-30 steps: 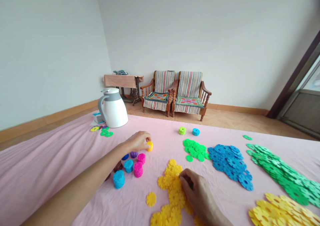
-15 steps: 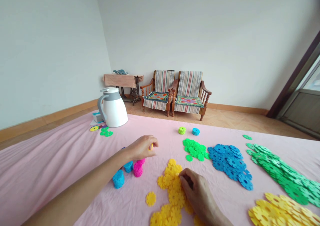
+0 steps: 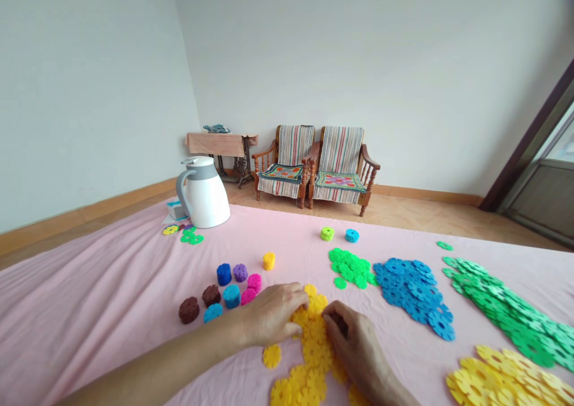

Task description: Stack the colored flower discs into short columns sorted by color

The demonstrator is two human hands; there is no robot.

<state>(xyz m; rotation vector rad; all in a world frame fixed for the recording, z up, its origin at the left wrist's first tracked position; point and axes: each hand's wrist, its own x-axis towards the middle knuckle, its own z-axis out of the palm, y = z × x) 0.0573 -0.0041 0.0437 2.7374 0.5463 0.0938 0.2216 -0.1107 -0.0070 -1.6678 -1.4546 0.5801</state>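
Observation:
My left hand (image 3: 277, 314) reaches over the pile of yellow flower-shaped plastic discs (image 3: 316, 346), thumb and fingers apart, fingertips at the pile's upper left. Facing it, my right hand (image 3: 359, 341) rests at the pile's right edge with its fingers curled together; whatever they pinch is hidden. A short yellow disc stack (image 3: 269, 261) stands beyond my left hand. Left of that are stacks in dark blue (image 3: 223, 274), purple (image 3: 240, 272), pink (image 3: 254, 283), light blue (image 3: 232, 296) and brown (image 3: 189, 310). One loose yellow disc (image 3: 271, 356) lies flat below my left wrist.
Bright green (image 3: 352, 268), blue (image 3: 415, 292), dark green (image 3: 511, 310) and more yellow discs (image 3: 506, 379) lie in heaps rightward. Lime (image 3: 327, 234) and blue stacks (image 3: 352, 235) stand farther back. A white jug (image 3: 206, 197) stands at the pink cloth's (image 3: 112, 310) far left.
My left hand has come back and right from the upright yellow stack, leaving it standing on the cloth, and is now at the yellow pile. My right hand has barely moved.

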